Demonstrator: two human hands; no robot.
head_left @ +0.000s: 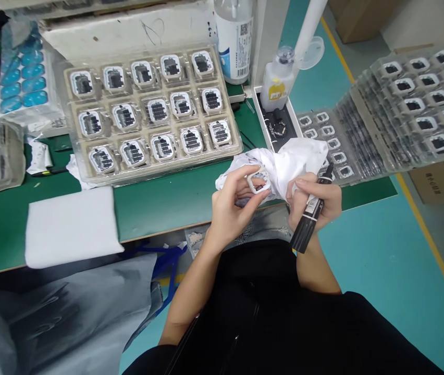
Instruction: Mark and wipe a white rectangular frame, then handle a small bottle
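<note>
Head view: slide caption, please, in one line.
Left hand holding a white frame, right hand a black marker, white cloth bunched by both, at a green table.

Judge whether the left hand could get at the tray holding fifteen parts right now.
Probably yes: the tray lies close to the left hand, and the strip of green table between them looks unobstructed. However, the hand holds a white frame, which may hinder a grasp.

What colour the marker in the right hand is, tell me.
The marker is mostly black with white markings; the head view shows it.
</note>
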